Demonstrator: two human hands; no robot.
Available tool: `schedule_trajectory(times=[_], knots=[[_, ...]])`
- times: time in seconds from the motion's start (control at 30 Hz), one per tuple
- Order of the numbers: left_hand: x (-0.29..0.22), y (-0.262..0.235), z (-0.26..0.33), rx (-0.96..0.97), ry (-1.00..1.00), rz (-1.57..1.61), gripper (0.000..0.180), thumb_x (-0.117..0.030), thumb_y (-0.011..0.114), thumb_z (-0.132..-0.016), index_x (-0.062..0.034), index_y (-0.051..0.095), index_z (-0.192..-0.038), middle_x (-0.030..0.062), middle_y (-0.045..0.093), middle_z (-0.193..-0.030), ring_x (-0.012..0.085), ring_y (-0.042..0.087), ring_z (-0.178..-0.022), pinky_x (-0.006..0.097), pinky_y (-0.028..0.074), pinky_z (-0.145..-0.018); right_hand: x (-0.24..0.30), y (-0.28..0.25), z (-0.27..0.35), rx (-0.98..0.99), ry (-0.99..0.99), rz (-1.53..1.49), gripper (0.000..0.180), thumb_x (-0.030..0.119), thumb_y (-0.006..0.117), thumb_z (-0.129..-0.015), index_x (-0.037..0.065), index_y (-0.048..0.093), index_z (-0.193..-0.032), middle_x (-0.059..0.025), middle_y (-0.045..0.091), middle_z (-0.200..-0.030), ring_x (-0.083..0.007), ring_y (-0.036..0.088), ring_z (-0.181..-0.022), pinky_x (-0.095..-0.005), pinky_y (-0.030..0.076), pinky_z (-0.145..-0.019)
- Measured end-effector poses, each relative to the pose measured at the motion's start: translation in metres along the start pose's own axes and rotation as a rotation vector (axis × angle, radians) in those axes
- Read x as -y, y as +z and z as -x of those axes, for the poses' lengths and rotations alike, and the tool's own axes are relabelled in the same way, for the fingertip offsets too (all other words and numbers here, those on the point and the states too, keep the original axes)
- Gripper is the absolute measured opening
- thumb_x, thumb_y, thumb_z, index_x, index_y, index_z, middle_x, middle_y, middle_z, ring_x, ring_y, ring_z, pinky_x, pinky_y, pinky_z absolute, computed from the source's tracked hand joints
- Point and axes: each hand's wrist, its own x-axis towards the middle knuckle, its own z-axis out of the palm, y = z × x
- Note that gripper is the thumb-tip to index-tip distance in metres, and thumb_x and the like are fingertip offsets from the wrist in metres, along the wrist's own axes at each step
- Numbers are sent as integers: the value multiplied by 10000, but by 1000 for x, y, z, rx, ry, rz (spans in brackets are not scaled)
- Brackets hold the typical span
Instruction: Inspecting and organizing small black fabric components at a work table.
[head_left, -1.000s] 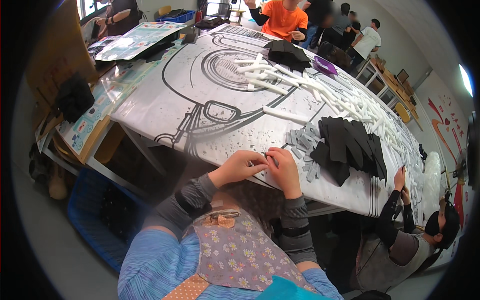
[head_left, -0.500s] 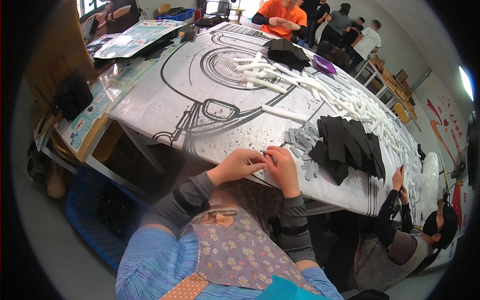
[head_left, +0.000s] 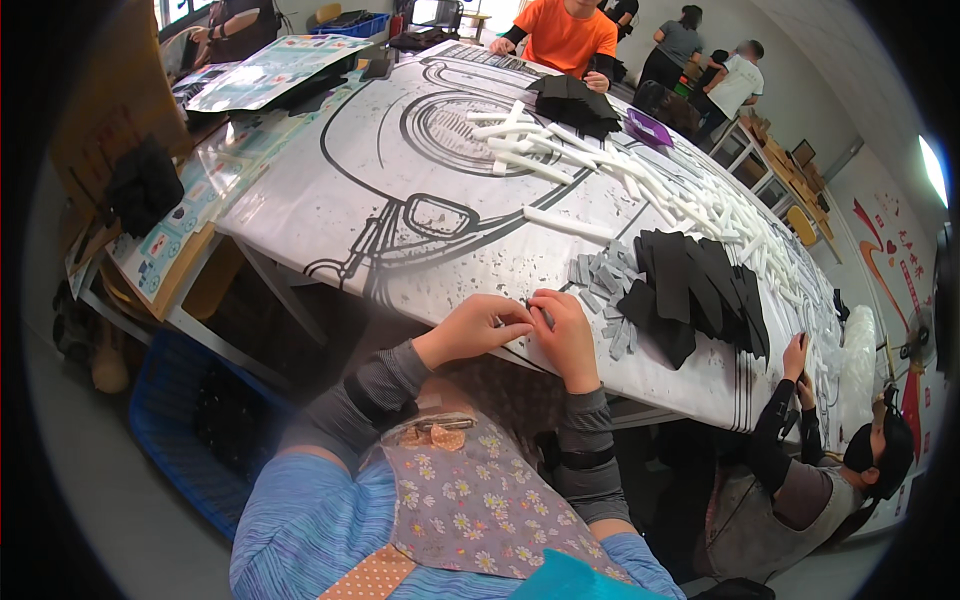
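Note:
My left hand [head_left: 487,330] and my right hand [head_left: 564,340] meet over the near edge of the table, fingertips almost touching. Both are closed in a pinch. A small dark piece [head_left: 547,318] shows at the fingers of my right hand; its kind is too small to make out. What my left fingertips hold, if anything, is hidden. Just beyond my right hand is a loose pile of short grey strips [head_left: 604,283]. Beside it, to the right, lies a heap of flat black pieces [head_left: 698,285], long and thin.
Many white foam-like sticks [head_left: 690,205] spread along the table [head_left: 330,215], whose cover has black line drawings. Farther off are another black stack [head_left: 575,105] and a purple tray [head_left: 648,128]. A blue crate [head_left: 190,420] stands low at left. A co-worker [head_left: 790,490] sits at right; another in orange [head_left: 563,38] is across.
My hands hold nearly the same place and pinch. Across the table, the person in orange has parted their hands and leans over the table edge.

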Motion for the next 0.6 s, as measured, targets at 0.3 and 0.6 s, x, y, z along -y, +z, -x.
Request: schedule_trajectory(times=[0.3,0.6], knots=[[-1,1,1,1,-1,5,174,-146,735,-933,-7,742,-1036,43,738,-899,76,648,-784,254,525,-692,0,0,1,-3,-11,-1,142,73,702,-859,8,715,-985,-132,709,-1092,-326,651,-1033,-402,530,-891],[2,2,1,-3,4,-5,179,-156,737,-934,-10,744,-1038,44,738,-893,79,648,-782,254,526,-696,3,-2,0,0,17,-6,136,75,703,-860,7,716,-976,-129,713,-1090,-325,652,-1029,-402,531,-882]])
